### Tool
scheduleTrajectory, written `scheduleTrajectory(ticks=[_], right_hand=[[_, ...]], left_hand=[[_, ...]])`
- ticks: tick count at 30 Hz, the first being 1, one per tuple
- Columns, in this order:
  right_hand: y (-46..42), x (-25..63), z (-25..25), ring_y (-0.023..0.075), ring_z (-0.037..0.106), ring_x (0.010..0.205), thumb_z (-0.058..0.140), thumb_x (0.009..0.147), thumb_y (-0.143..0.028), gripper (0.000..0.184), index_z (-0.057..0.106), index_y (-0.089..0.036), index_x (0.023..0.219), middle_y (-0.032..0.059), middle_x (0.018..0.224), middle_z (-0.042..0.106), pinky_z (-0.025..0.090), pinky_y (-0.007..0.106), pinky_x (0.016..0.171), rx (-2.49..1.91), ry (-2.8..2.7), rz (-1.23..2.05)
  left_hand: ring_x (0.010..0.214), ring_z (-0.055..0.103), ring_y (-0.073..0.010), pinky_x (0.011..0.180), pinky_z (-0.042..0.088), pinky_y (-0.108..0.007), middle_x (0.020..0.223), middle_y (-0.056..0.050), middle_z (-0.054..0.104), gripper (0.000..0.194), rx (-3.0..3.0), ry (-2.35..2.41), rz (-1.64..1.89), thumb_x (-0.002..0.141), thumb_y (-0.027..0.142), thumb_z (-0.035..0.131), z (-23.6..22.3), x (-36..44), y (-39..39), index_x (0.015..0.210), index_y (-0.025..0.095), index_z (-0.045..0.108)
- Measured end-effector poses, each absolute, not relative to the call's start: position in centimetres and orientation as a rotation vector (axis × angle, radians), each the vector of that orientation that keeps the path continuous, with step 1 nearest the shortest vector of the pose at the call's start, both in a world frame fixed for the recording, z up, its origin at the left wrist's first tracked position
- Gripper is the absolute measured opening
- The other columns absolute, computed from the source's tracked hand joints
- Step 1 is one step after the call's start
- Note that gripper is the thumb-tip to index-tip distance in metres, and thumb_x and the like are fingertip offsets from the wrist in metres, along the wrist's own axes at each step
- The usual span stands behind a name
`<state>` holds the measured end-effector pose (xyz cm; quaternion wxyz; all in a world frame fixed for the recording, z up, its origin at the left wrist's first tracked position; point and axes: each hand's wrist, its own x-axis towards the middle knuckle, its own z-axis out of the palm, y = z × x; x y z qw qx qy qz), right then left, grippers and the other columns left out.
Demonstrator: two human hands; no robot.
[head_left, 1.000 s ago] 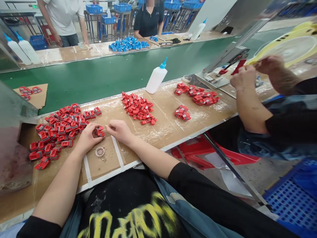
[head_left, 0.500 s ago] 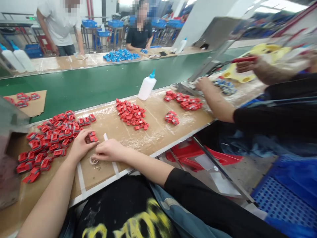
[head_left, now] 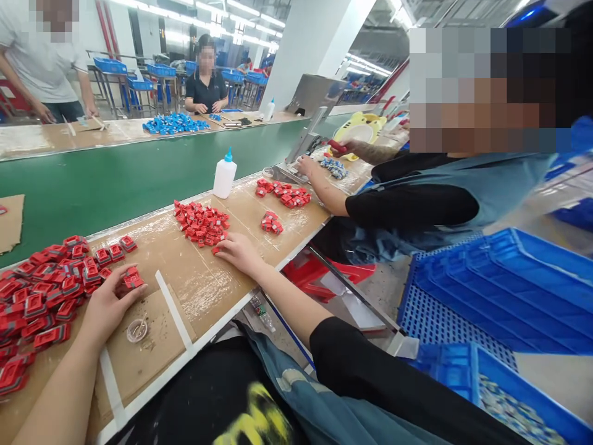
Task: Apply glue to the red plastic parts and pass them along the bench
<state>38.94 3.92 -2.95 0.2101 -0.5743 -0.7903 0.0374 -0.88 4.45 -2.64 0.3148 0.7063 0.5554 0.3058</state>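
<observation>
My left hand (head_left: 107, 309) grips a red plastic part with grey edging (head_left: 133, 278) between thumb and fingers. Beside it spreads a large pile of similar red-and-grey parts (head_left: 44, 290). Stretched out to the right, my right hand (head_left: 241, 254) is at the near edge of a second heap of red parts (head_left: 199, 224). Its fingertips are closed on a small red plastic part (head_left: 215, 250), partly hidden by the fingers. Near my left hand, a small round clear dish (head_left: 137, 330) with a thin stick in it rests on a cardboard sheet (head_left: 160, 355).
A white bottle with a blue nozzle (head_left: 225, 176) stands behind the middle heap. More red parts (head_left: 271, 223) lie farther right, before a co-worker's arm (head_left: 327, 191) at a metal press (head_left: 306, 142). A green conveyor belt (head_left: 152, 164) runs behind. Blue crates (head_left: 523, 296) stand at right.
My right hand has moved from beside the dish to the middle heap. My left hand still holds its red part. The view has turned right, bringing the co-worker and crates into sight.
</observation>
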Motion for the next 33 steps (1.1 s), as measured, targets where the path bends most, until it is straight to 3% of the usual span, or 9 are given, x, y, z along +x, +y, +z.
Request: scheduleTrajectory(ticks=[5,10,13,16,18,21,23,26,33], right_hand=[[5.2,34.8,-1.6,0.0182,0.060,0.093,0.064,0.098,-0.034,0.020,0.067,-0.016,0.106,0.0084,0.102,0.067,0.044,0.031,0.085,-1.362,-2.173,0.317],[6.3,27.3,-0.6,0.0145,0.062,0.082,0.066,0.094,-0.034,0.017,0.064,-0.018,0.100,0.0035,0.093,0.068,0.040,0.024,0.070,-1.214,-2.335,0.396],[6.7,23.8,-0.2,0.0176,0.063,0.082,0.066,0.094,-0.041,0.025,0.065,-0.017,0.089,0.0084,0.097,0.069,0.037,0.027,0.064,-1.310,-2.487,0.280],[7.0,22.6,0.0,0.0206,0.062,0.075,0.059,0.097,-0.053,0.044,0.067,-0.016,0.075,0.0121,0.086,0.069,0.034,0.030,0.060,-1.467,-2.552,0.277],[7.7,23.3,-0.3,0.0223,0.064,0.078,0.055,0.099,-0.057,0.047,0.071,-0.016,0.081,0.0121,0.086,0.069,0.037,0.030,0.063,-1.455,-2.490,0.301],[9.1,24.8,-1.3,0.0222,0.065,0.095,0.059,0.099,-0.048,0.033,0.073,-0.023,0.117,0.0096,0.106,0.070,0.045,0.030,0.077,-1.012,-2.572,0.497],[9.5,25.5,-1.5,0.0210,0.065,0.100,0.058,0.101,-0.041,0.030,0.071,-0.027,0.124,0.0083,0.110,0.068,0.046,0.030,0.085,-0.747,-2.645,0.658],[9.8,25.6,-1.7,0.0197,0.065,0.098,0.059,0.101,-0.038,0.027,0.072,-0.024,0.120,0.0076,0.107,0.069,0.046,0.029,0.087,-0.738,-2.662,0.719],[10.6,25.3,-2.3,0.0182,0.064,0.078,0.075,0.088,-0.050,0.036,0.071,-0.016,0.100,0.0057,0.085,0.072,0.036,0.025,0.067,-1.069,-2.641,0.554]], left_hand=[[0.089,0.072,-0.0256,0.082,0.057,-0.039,0.100,-0.005,0.075,0.068,1.756,1.408,0.800,0.077,0.061,0.077,-1.9,-0.6,3.9,0.131,0.023,0.062],[0.078,0.068,-0.0210,0.076,0.055,-0.034,0.089,-0.001,0.072,0.064,1.785,1.427,0.842,0.077,0.058,0.078,-1.7,-0.5,3.8,0.129,0.024,0.063],[0.082,0.069,-0.0218,0.079,0.056,-0.035,0.093,-0.002,0.072,0.061,1.764,1.424,0.872,0.077,0.055,0.079,-1.7,-0.5,3.6,0.127,0.024,0.063],[0.086,0.070,-0.0225,0.080,0.057,-0.035,0.098,-0.004,0.072,0.057,1.777,1.401,0.881,0.078,0.052,0.079,-1.5,-0.5,3.1,0.125,0.024,0.064],[0.083,0.069,-0.0212,0.078,0.057,-0.034,0.095,-0.003,0.072,0.055,1.760,1.366,0.883,0.079,0.050,0.079,-1.6,-0.5,3.1,0.126,0.024,0.064],[0.076,0.067,-0.0195,0.072,0.056,-0.032,0.090,-0.002,0.071,0.056,1.686,1.332,0.905,0.080,0.047,0.079,-1.9,-0.3,3.4,0.127,0.023,0.062],[0.076,0.068,-0.0198,0.072,0.056,-0.032,0.089,-0.002,0.072,0.058,1.640,1.325,0.922,0.079,0.048,0.081,-1.9,-0.1,3.5,0.127,0.022,0.062],[0.086,0.073,-0.0230,0.080,0.059,-0.035,0.100,-0.005,0.075,0.062,1.578,1.316,0.938,0.076,0.049,0.083,-1.7,0.0,3.7,0.128,0.022,0.063],[0.098,0.075,-0.0282,0.087,0.060,-0.039,0.106,-0.008,0.079,0.063,1.552,1.351,0.907,0.074,0.051,0.084,-1.9,-0.3,4.2,0.126,0.019,0.066]])
